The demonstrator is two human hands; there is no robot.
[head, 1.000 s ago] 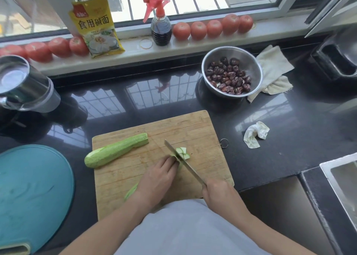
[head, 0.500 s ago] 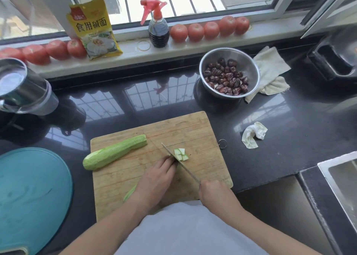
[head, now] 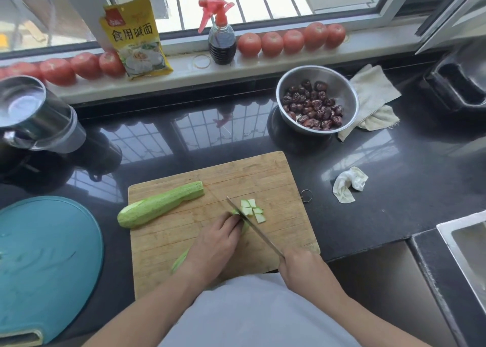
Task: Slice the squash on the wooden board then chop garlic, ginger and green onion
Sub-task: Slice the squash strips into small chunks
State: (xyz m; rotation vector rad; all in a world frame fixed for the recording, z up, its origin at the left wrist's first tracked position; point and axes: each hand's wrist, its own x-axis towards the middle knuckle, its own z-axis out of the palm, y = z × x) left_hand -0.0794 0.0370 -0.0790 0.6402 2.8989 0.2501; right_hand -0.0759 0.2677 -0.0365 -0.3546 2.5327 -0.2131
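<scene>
Two hands are occupied: left hand (head: 215,241) grips squash (head: 181,261), right hand (head: 302,266) clenches knife (head: 252,227); fingertips (head: 234,219) (touching the blade) could be nicked.

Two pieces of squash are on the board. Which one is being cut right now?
The squash piece under the left hand, near the board's front edge, with the knife across its end. The other squash half lies untouched at the board's far left.
</scene>
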